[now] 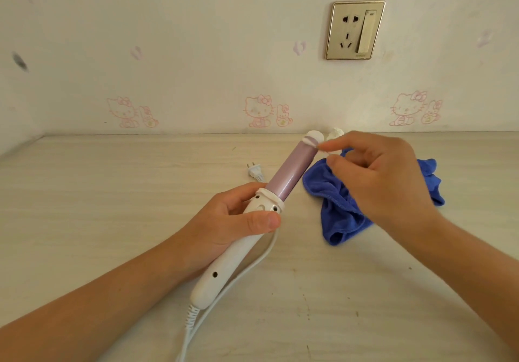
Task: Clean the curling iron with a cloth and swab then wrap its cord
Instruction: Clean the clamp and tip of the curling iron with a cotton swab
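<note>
The curling iron (289, 173) is held tilted above the middle of the table (112, 193), its tip pointing toward the back edge. The left hand (236, 218) has its grip closed round the white handle just below the collar. The right hand (384, 176) pinches a swab (327, 152) against the white cap at the barrel's tip.

This looks like the swab stage. It would go best with the handle held steady, the swab traced lightly along the seam under the cap, and the iron turned rather than the wrist.

The cord (271, 245) trails loose toward the near edge, and its plug (254, 172) lies unplugged on the table. The blue cloth (337, 215) sits crumpled just right of the barrel.

The wall socket (355, 30) has a small mark on its lower rim, too small to read. No brand shows on the iron.
</note>
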Tool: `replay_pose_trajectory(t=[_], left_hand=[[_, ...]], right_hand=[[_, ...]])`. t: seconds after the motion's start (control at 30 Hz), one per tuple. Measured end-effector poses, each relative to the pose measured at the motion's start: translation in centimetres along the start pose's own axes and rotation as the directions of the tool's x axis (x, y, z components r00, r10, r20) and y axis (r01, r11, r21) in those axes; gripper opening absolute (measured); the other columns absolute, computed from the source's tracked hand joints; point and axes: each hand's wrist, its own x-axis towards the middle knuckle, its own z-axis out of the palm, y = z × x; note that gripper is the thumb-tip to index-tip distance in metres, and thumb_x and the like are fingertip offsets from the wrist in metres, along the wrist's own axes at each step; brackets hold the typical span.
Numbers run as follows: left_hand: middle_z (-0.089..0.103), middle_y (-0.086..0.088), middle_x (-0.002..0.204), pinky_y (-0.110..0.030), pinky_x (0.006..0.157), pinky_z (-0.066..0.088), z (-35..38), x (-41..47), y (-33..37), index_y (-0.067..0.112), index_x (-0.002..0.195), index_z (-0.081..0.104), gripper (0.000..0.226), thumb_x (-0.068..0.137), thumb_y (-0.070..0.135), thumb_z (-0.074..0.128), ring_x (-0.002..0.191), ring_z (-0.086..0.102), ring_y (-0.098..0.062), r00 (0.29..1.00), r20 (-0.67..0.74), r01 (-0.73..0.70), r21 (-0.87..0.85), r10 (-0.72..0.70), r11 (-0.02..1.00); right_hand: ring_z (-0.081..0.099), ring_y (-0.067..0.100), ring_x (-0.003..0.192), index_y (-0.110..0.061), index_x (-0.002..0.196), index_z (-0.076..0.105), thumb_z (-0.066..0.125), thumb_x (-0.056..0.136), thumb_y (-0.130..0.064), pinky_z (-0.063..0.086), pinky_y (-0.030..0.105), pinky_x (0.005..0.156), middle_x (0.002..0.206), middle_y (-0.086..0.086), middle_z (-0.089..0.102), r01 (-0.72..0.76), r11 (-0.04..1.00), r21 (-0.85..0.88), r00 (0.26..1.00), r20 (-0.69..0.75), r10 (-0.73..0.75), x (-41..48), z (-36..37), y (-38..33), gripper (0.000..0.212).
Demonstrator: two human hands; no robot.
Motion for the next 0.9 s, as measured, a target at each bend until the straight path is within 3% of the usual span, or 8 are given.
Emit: replay_pose_trajectory(t=[0.07, 0.2, 0.3, 0.4, 0.6, 0.77, 0.9], left_hand=[[0.058, -0.006, 0.085, -0.016, 0.054, 0.044, 0.0, 0.0, 0.0, 0.032, 0.097, 0.074, 0.026, 0.073, 0.041, 0.078, 0.064, 0.052, -0.008, 1.0, -0.009, -0.01, -0.007, 0.01, 1.0], [0.053, -0.014, 0.087, -0.02, 0.048, 0.044, -0.2, 0.0, -0.1, 0.025, 0.109, 0.072, 0.037, 0.074, 0.035, 0.08, 0.055, 0.051, -0.011, 1.0, -0.02, 0.001, -0.101, -0.003, 0.995], [0.056, -0.016, 0.088, -0.025, 0.045, 0.048, -0.1, 0.0, -0.1, 0.021, 0.116, 0.068, 0.041, 0.077, 0.03, 0.08, 0.05, 0.058, -0.019, 0.999, 0.028, 0.03, -0.147, -0.026, 0.989], [0.059, -0.013, 0.087, -0.026, 0.045, 0.049, -0.2, 0.0, -0.1, 0.027, 0.118, 0.069, 0.042, 0.077, 0.031, 0.081, 0.046, 0.06, -0.021, 0.999, 0.029, 0.042, -0.113, -0.039, 0.993], [0.055, -0.016, 0.09, -0.024, 0.042, 0.048, -0.5, 0.1, -0.2, 0.029, 0.119, 0.069, 0.048, 0.073, 0.033, 0.083, 0.042, 0.052, -0.018, 0.999, -0.024, 0.022, -0.103, -0.024, 0.994], [0.064, -0.015, 0.095, -0.024, 0.043, 0.046, -0.7, 0.2, -0.4, 0.027, 0.126, 0.065, 0.045, 0.084, 0.038, 0.073, 0.044, 0.051, -0.015, 0.999, 0.037, 0.012, -0.102, -0.008, 0.995], [0.068, -0.016, 0.093, -0.023, 0.042, 0.045, -1.2, 0.4, -0.7, 0.024, 0.128, 0.062, 0.043, 0.088, 0.036, 0.066, 0.039, 0.052, -0.017, 0.999, 0.049, 0.015, -0.131, -0.009, 0.991]], right_hand=[[0.026, 0.007, 0.036, -0.022, 0.098, 0.078, 0.065, 0.096, -0.002, 0.027, 0.011, 0.041, 0.04, -0.012, 0.032, -0.001, 1.0, 0.015, 1.0, 0.008, 0.001, -0.2, 0.2, 0.0, 0.024], [0.03, 0.006, 0.041, -0.022, 0.099, 0.079, 0.068, 0.094, -0.006, 0.032, 0.019, 0.044, 0.044, -0.011, 0.036, 0.154, 0.988, 0.027, 0.974, 0.165, -0.156, -2.9, 1.9, -1.3, 0.02], [0.03, 0.006, 0.038, -0.024, 0.098, 0.079, 0.067, 0.095, -0.005, 0.029, 0.01, 0.044, 0.042, -0.013, 0.035, 0.101, 0.995, 0.014, 0.99, 0.093, -0.102, -1.6, 1.0, -0.6, 0.022], [0.027, 0.008, 0.036, -0.022, 0.098, 0.078, 0.065, 0.096, -0.002, 0.028, 0.01, 0.042, 0.041, -0.012, 0.032, -0.004, 1.0, 0.025, 1.0, -0.007, 0.005, 0.0, 0.0, 0.3, 0.024], [0.03, 0.006, 0.041, -0.023, 0.098, 0.078, 0.069, 0.093, -0.005, 0.032, 0.014, 0.047, 0.044, -0.011, 0.035, 0.164, 0.986, 0.022, 0.972, 0.169, -0.165, -3.1, 2.2, -1.3, 0.021], [0.03, 0.007, 0.036, -0.021, 0.097, 0.078, 0.065, 0.096, -0.001, 0.029, 0.007, 0.044, 0.039, -0.012, 0.033, 0.006, 1.0, 0.026, 1.0, 0.012, -0.006, -0.4, 0.4, 0.0, 0.024], [0.031, 0.007, 0.04, -0.022, 0.1, 0.079, 0.068, 0.094, -0.003, 0.031, 0.011, 0.046, 0.042, -0.011, 0.036, 0.109, 0.994, 0.006, 0.985, 0.131, -0.109, -2.6, 1.8, -1.1, 0.022]])
